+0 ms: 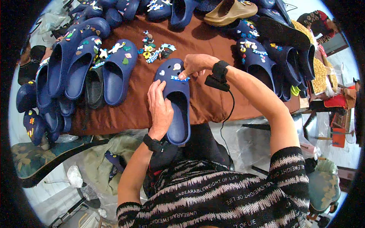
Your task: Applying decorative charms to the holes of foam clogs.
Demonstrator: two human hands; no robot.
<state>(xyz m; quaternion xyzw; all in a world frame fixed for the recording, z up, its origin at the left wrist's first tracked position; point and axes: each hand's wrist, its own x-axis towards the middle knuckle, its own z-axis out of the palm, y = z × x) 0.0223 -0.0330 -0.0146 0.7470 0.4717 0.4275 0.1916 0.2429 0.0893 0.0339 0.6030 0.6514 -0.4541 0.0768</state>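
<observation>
A navy clog (178,121) lies toe away from me, with its heel reaching past the table's near edge. My left hand (159,104) grips its left side, fingers bent over the rim of the upper. Across the upper sits a blue-and-white shoe charm (175,78). The thumb of my right hand (195,65) presses on that charm's right end while the other fingers curl round the toe's right side; their tips are partly hidden. A white heart charm (162,73) and a round pale charm (176,66) are also on this clog. Beyond the toe lies a loose pile of colourful charms (150,48).
Decorated navy clogs (118,81) crowd the left side of the brown cloth (213,102), and more clogs (258,64) stand at the right. A tan clog (228,13) lies at the back. A black cable (232,102) hangs from my right wrist device.
</observation>
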